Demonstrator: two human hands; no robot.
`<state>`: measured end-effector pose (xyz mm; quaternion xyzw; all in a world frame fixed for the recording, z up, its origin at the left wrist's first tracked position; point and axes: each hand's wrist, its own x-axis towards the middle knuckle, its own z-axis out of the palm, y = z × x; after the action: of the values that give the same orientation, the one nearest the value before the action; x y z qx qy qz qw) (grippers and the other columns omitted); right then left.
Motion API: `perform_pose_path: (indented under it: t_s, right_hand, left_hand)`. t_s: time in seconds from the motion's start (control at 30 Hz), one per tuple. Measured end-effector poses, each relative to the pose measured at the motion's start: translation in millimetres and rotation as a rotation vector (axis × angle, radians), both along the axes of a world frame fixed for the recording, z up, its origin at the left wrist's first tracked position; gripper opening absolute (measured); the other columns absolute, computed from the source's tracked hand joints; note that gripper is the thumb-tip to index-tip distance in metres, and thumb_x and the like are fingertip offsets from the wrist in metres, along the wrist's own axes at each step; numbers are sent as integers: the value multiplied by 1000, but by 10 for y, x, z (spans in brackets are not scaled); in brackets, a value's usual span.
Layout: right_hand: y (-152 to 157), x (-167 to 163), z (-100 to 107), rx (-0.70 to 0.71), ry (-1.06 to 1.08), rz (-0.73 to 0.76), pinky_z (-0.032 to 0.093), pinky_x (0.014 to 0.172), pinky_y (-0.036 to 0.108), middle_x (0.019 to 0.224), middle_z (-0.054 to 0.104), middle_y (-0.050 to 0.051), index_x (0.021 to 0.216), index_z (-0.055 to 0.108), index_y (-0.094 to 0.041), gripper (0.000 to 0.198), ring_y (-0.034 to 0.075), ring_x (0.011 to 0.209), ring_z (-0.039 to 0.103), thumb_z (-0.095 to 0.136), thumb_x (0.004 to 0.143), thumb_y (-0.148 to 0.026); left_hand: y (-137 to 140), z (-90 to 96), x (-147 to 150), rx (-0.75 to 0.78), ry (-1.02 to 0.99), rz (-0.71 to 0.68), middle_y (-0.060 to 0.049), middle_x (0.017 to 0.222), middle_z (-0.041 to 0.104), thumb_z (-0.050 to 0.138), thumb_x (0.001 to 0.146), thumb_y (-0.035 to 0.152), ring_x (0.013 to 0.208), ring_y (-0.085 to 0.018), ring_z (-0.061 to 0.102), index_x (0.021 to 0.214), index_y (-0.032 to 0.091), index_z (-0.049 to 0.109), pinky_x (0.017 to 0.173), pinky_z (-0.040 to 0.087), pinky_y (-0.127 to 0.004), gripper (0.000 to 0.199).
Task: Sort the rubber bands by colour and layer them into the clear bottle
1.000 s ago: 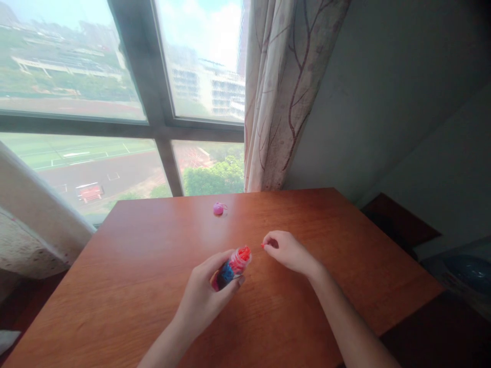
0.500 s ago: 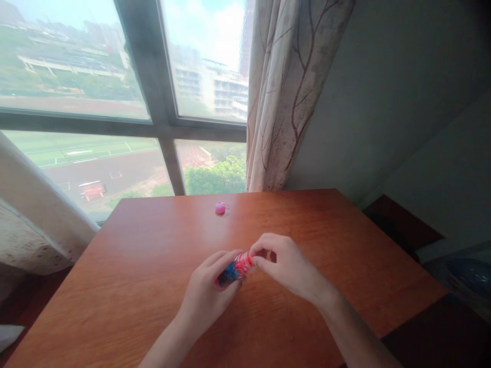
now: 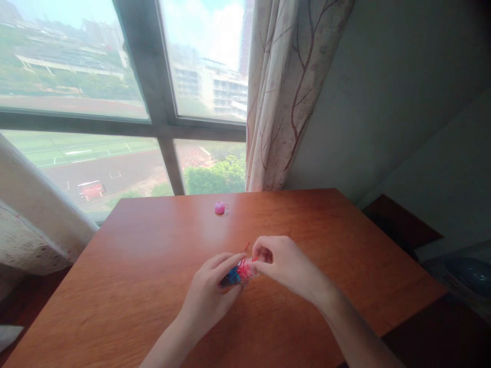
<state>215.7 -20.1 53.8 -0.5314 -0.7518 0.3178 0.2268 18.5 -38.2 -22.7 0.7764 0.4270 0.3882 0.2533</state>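
Note:
My left hand (image 3: 215,283) is closed around a small see-through bottle (image 3: 232,276), lying tilted with its open-looking end toward the right. Blue and red bits show through its wall; their kind is too small to make out. At that end, my right hand (image 3: 282,266) pinches a small red piece (image 3: 254,259) between thumb and forefinger. Another thin red piece (image 3: 247,246) appears just beyond the bottle. Farther back on the table sits a round pink cap (image 3: 220,208) with a thin loop or string on it.
Both hands work above a brown wooden table (image 3: 153,266). A window (image 3: 164,125) and a patterned curtain (image 3: 284,92) stand behind its far edge, with a wall to the right. A dark surface (image 3: 441,332) lies off the right front corner.
A thin red piece now shows beyond the bottle, where none showed before. The bottle and both hands have shifted slightly to the right. The pink cap stays put.

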Motion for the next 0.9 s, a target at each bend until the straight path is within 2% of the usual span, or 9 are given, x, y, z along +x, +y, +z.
perform_pose_path:
  t_s: [0.27,0.5,0.6,0.67,0.73,0.83,0.9]
  right_hand:
    - [-44,-25,43,132,91,-14,41,64,22,78,68,-2,81,70,-19,8,12,72,59,71,79,-12]
    - [5,49,32,141,164,44,43,62,20,85,69,-2,93,70,-21,13,11,73,59,67,84,-13]
    - [141,117,-138,189,116,-17,46,68,22,91,70,0,97,69,-20,15,12,79,62,62,87,-12]
    - [264,153,-332,223,-9,-61,46,73,24,92,69,2,96,69,-18,17,14,81,62,59,87,-9]
    - [381,162,-550,201,-181,-47,46,78,26,94,67,4,97,68,-18,19,15,84,62,58,85,-7]
    - [501,114,-807,170,-240,-9,46,81,26,101,65,5,103,67,-19,27,16,89,61,60,81,-5]
    - [540,57,-892,163,-254,17,45,84,26,106,63,4,101,68,-21,26,16,94,60,61,81,-5]
  left_hand:
    - [18,117,18,-184,-171,17,-6,106,74,67,78,16,93,-19,68,110,20,70,82,54,-27,32]
    - [26,6,-6,-335,-310,28,-6,114,73,69,80,23,100,-22,68,117,20,68,87,53,-29,38]
    - [34,-65,-26,-395,-366,60,-6,113,73,70,80,27,102,-22,68,122,19,65,89,53,-29,43]
    - [43,-93,-35,-417,-390,83,-6,113,73,71,80,29,103,-22,68,122,18,65,90,53,-29,44]
    - [51,-105,-39,-430,-406,101,-6,113,73,71,80,31,104,-23,67,121,18,65,91,53,-29,44]
    - [62,-102,-41,-436,-412,113,-6,113,72,71,80,32,103,-23,68,122,18,65,91,53,-29,44]
    - [63,-93,-43,-436,-410,114,-6,113,73,71,80,33,103,-23,68,122,18,65,90,53,-29,45]
